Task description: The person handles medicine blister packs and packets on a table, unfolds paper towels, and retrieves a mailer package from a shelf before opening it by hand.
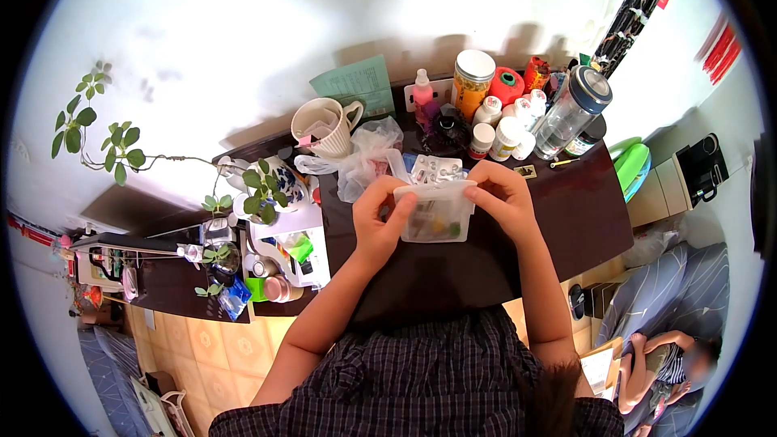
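Left hand [379, 225] and right hand [506, 204] both pinch the rim of a see-through box [437, 222], up over the dark desk [579, 210]! Green and yellow bits inside, too cloudy to name. Pill packs [437, 168] peek past the rim, partly hidden. Beyond, a mug [332, 144] holds something pale; a lidded jar [471, 91], something yellow-orange.

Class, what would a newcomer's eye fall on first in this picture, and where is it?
Probably the translucent plastic container, held by the left hand and the right hand near the view's middle. The leafy vine trailing at upper left might come next, then the white bottles clustered at the back of the dark desk, right of centre.
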Demonstrator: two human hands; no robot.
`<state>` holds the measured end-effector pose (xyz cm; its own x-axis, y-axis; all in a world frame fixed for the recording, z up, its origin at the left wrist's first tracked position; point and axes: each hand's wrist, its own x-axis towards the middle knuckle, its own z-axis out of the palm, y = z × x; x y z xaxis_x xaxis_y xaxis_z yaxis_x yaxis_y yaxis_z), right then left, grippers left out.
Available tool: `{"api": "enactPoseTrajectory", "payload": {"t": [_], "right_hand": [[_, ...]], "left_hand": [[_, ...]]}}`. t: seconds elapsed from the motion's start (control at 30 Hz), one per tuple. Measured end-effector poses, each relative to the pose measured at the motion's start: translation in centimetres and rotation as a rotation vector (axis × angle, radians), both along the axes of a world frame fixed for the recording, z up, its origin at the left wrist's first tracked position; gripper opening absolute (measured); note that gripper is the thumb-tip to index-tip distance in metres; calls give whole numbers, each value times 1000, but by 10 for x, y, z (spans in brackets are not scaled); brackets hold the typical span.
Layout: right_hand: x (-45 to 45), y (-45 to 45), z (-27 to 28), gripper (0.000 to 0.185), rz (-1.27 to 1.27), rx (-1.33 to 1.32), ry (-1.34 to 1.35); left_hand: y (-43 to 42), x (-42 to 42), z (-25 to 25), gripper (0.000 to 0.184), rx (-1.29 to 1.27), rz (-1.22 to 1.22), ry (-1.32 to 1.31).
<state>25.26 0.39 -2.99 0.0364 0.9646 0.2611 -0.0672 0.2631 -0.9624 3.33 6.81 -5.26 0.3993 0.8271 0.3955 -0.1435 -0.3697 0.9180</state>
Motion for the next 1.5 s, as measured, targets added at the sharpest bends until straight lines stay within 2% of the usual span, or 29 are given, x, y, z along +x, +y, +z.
{"api": "enactPoseTrajectory", "payload": {"t": [0.23, 0.53, 0.73, 0.93, 1.03, 1.5], "right_hand": [[0, 2, -6, 8, -53, 38, -10], [1, 3, -7, 11, -101, 94, -107], [-3, 1, -4, 12, -44, 52, -52], [-6, 1, 1, 15, -13, 90, -295], [-7, 0, 6, 15, -3, 88, -336], [-7, 1, 4, 19, 90, 103, -471]], "left_hand": [[2, 8, -1, 8, 86, 89, -77], [1, 1, -3, 11, 81, 56, 50], [1, 3, -8, 12, -18, 60, 54], [-6, 13, 6, 11, 79, -26, 70], [-5, 11, 10, 11, 128, -86, 165], [-5, 12, 11, 12, 245, -157, 275]]}}
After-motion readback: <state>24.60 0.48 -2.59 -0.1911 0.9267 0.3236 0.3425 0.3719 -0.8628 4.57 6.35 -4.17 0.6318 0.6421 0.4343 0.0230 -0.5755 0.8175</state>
